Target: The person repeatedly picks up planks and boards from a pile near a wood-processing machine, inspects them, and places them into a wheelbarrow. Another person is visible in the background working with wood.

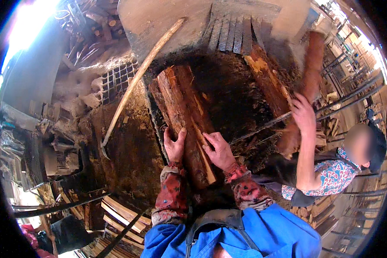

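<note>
A thick bark-covered log [177, 96] lies lengthwise in front of me, with a pale split strip along its near right side. My left hand [175, 147] grips the log's left edge, thumb up on the bark and fingers along the side. My right hand [219, 150] is closed against the right side beside the pale strip, its index finger stretched along the wood; part of its grip is hidden. To the left, a hooked tool [141, 75] with a long, curved wooden handle leans against the metal, its dark metal head low down.
At right, another person's hand [304, 115] is at a reddish log [312, 64]. A split log [267, 77] lies beside it. A slotted metal plate [163, 26] stands ahead. Dark bars [262, 127] cross at right; cut boards [122, 217] are stacked lower left.
</note>
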### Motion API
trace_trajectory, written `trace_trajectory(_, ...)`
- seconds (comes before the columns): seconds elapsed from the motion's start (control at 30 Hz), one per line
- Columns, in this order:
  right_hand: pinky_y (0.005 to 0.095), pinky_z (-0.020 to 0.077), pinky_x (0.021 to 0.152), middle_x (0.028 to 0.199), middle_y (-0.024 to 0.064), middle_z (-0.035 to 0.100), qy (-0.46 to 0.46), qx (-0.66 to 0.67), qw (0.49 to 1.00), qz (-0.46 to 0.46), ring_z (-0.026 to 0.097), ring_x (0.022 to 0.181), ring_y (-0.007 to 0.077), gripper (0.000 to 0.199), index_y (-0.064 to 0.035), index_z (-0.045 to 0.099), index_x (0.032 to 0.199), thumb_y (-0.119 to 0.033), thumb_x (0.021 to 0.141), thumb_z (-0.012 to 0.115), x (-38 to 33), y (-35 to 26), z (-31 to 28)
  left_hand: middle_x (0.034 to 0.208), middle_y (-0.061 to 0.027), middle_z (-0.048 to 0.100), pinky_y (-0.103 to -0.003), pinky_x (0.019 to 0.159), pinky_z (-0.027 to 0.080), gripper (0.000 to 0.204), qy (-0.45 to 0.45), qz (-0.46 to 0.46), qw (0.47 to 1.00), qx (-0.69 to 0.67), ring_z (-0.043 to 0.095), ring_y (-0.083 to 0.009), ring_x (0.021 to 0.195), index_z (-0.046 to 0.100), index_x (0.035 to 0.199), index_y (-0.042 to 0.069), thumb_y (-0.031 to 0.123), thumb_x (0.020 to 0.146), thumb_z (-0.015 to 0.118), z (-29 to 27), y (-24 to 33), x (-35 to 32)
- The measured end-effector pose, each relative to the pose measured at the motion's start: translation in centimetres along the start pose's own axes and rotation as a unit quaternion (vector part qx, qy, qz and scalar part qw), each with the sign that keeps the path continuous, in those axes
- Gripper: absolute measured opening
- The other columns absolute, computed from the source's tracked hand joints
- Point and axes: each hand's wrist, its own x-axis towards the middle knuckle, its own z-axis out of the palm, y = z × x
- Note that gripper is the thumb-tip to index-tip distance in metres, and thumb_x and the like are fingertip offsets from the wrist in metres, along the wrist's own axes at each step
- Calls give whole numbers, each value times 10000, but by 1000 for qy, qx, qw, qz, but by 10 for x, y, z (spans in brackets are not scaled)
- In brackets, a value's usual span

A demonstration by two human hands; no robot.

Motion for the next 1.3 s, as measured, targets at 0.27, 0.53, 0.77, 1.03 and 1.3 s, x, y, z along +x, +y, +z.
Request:
trace_trajectory(0.27, 393, 519, 798, 1058, 169, 560, -34, -17, 999, -24, 605, 946, 350, 428, 6, 585, 1245, -96, 841, 680, 5, -3, -8, 1224, -157, 610, -337, 1000, 432, 690, 17, 17, 1000, 18, 565, -220, 1116, 468, 1312, -91, 279, 826, 787, -1, -1, -1)
trace_trajectory(0.53, 401, 504, 887, 1146, 162, 587, 27, -63, 994, 87, 598, 1037, 332, 391, -4, 637, 1170, -158, 823, 728, 21, 41, -37, 1193, -166, 628, -345, 990, 442, 701, 36, 17, 999, 19, 580, -231, 1104, 490, 1295, -88, 310, 807, 798, -5, -15, 2)
trace_trajectory(0.77, 450, 419, 1023, 1307, 183, 468, -23, -219, 969, 115, 456, 1210, 395, 752, -44, 460, 1392, -235, 751, 805, 26, 95, -28, 1230, -171, 618, -354, 1004, 434, 735, 29, 12, 999, 21, 572, -240, 1140, 481, 1321, -77, 335, 805, 801, -2, -14, 5)
trace_trajectory(1.03, 447, 413, 1037, 1347, 235, 419, -73, -183, 969, 148, 446, 1239, 401, 794, -1, 426, 1395, -216, 737, 815, -17, 86, -34, 1209, -149, 629, -348, 1001, 435, 677, 19, 12, 1000, 22, 581, -231, 1108, 493, 1312, -56, 298, 817, 790, 0, 4, 2)
trace_trajectory(1.3, 437, 420, 1034, 1335, 264, 527, 37, -52, 975, 211, 519, 1237, 393, 681, 30, 439, 1383, -279, 851, 731, -57, 109, -24, 1225, -145, 619, -338, 1001, 432, 732, 25, -9, 1000, 14, 572, -222, 1112, 451, 1344, -82, 287, 814, 797, 4, -1, 4)
